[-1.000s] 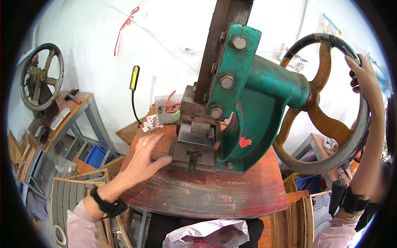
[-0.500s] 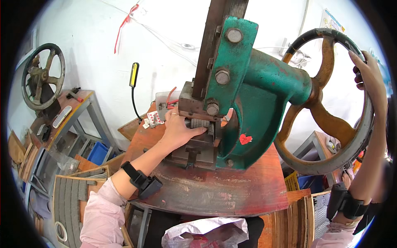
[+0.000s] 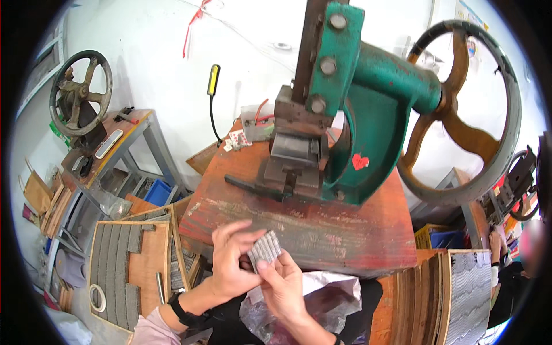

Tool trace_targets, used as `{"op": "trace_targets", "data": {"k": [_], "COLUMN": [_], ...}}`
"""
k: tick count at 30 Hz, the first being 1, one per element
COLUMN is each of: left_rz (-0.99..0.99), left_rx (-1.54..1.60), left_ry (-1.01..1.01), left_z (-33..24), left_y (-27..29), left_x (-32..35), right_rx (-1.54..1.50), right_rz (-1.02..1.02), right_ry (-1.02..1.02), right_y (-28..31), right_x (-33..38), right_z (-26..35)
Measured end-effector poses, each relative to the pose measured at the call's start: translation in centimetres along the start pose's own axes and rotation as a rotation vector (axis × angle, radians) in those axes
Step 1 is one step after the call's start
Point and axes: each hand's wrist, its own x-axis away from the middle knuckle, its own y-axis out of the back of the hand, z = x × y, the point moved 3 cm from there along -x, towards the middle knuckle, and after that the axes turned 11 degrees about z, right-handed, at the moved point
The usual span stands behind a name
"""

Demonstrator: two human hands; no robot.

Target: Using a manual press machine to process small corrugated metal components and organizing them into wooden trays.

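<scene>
- Both hands have left the green press (image 3: 368,109): the left hand (image 3: 233,261) is off the die, the right hand (image 3: 282,287) off the big handwheel (image 3: 460,115).
- They now meet low before the red bench (image 3: 299,230), fingers clamped on a small ribbed metal stack (image 3: 264,249).
- Judged step: inspecting or squaring the stack.
- The next move seems to call for steady alignment.

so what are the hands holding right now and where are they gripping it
A small stack of thin grey metal pieces, pinched between both hands: left hand on its left side, right hand with the thumb on its lower edge.
</scene>
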Motion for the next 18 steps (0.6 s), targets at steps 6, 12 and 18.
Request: {"op": "trace_targets", "data": {"k": [6, 12, 18], "left_rz": [0.01, 0.077, 0.107], "left_rx": [-0.019, 0.148, 0.385], "left_ry": [-0.069, -0.017, 0.269], "left_z": [-1.0, -0.3, 2.5], "left_y": [-0.6, -3.3, -7.8], "left_x": [2.7, 3.9, 1.1], "right_rx": [-0.095, 0.254, 0.571], "right_rz": [-0.141, -0.327, -0.447], "right_ry": [0.016, 0.047, 0.251], "right_y": [0.5, 4.1, 8.0], "right_x": [0.6, 1.2, 5.3], "right_z": [0.3, 1.0, 0.2]}}
